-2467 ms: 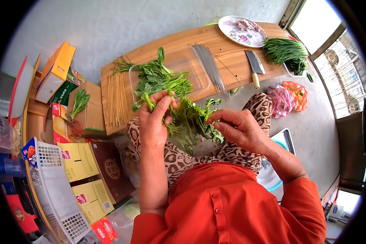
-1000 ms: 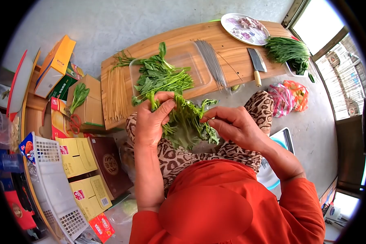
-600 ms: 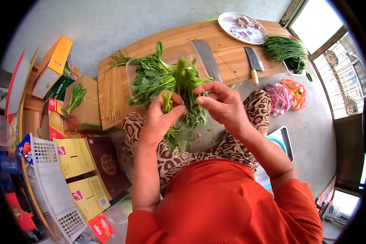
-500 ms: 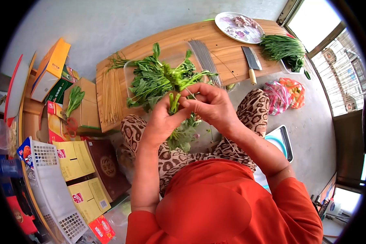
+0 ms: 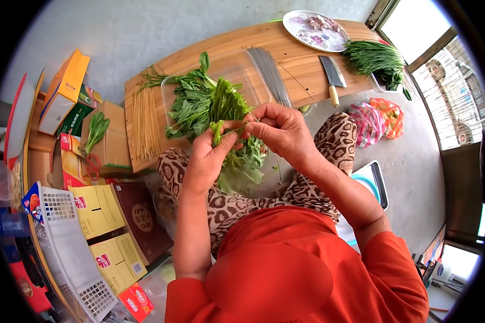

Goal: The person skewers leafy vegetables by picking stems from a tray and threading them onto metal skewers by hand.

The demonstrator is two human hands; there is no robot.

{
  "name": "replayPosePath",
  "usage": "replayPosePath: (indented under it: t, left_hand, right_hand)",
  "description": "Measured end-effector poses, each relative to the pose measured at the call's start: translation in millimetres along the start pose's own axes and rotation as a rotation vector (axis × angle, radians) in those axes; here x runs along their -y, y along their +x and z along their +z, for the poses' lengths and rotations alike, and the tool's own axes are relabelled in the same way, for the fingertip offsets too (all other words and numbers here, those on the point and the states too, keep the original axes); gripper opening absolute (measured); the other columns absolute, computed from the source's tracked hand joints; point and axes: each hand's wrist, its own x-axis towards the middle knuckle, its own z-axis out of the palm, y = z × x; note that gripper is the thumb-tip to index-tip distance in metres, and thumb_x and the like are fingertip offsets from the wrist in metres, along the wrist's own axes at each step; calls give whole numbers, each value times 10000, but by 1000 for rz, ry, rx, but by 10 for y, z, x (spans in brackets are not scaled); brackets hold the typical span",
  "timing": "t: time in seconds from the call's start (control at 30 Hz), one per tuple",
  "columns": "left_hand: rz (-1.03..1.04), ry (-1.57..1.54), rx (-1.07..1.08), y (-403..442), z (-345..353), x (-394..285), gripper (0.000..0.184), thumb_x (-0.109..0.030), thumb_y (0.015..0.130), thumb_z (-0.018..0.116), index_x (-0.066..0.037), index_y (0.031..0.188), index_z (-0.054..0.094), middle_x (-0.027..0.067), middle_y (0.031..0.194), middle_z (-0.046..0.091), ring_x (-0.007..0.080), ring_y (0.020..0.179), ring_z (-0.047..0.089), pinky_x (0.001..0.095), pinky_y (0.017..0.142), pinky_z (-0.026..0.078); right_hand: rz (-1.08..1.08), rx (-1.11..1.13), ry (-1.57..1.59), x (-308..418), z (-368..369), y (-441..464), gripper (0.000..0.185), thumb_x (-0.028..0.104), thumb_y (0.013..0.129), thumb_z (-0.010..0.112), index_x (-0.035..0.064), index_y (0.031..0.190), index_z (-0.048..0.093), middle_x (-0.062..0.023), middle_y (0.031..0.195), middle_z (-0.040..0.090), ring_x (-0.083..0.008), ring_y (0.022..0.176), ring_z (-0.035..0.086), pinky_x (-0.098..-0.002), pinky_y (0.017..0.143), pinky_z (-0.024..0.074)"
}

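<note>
Stems of leafy greens are pinched between the thumb and fingers of my left hand, cut ends upward. Close on its right, my right hand is closed on a thin skewer, whose long end runs back under my forearm. Its tip is hidden near the greens, so I cannot tell whether it goes through a stem. More leaves hang below my hands over my lap. Just beyond them, a clear plastic tub holds a heap of leafy greens on the wooden table.
Bamboo skewers and metal skewers flank the tub. A cleaver, a plate with meat pieces and a bundle of chives lie to the right. Cartons and a white basket stand left; plastic bags sit on the floor.
My left hand has moved slightly left and down, away from my right hand. The bunch between them has turned, its leaves now spread upright beyond my fingers.
</note>
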Motion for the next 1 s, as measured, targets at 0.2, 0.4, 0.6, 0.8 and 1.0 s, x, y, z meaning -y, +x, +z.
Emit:
replayPosePath:
  t: [0.2, 0.4, 0.6, 0.8, 1.0]
  left_hand:
    - [67, 152, 50, 7, -89, 51, 220, -57, 878, 637, 9, 1085, 606, 6, 987, 628, 77, 888, 551, 225, 780, 447]
    - [-62, 223, 6, -83, -262, 155, 229, -10, 835, 661, -4, 1059, 616, 9, 968, 638, 82, 866, 554, 230, 794, 462]
    - [62, 381, -486, -176, -548, 150, 132, -25, 838, 637, -40, 966, 664, 21, 925, 663, 111, 838, 592, 248, 768, 477]
    - [254, 103, -283, 49, 166, -104, 160, -29, 839, 657, 6, 995, 648, 76, 968, 668, 126, 898, 619, 243, 798, 496]
    - [67, -80, -188, 114, 235, -39, 189, 2, 840, 659, 26, 1025, 631, 66, 907, 668, 122, 774, 629, 239, 713, 510]
  right_hand:
    - [17, -45, 21, 88, 14, 5, 103, 99, 882, 629, 14, 940, 620, 48, 663, 594, 9, 517, 427, -171, 436, 306]
    - [-24, -118, 16, 104, -106, 22, 115, 111, 892, 622, 21, 963, 618, 80, 597, 499, 7, 460, 347, -177, 403, 239]
    - [-34, -156, 37, 135, -180, 2, 109, 118, 901, 615, 25, 956, 604, 88, 560, 442, 2, 415, 293, -186, 371, 189]
    - [3, -78, 13, 133, -71, -7, 121, 111, 886, 630, 10, 950, 611, 63, 619, 542, 9, 501, 407, -159, 433, 302]
    - [-29, -65, -32, 157, -57, -41, 128, 118, 889, 629, 13, 962, 624, 55, 678, 575, 17, 549, 414, -160, 454, 295]
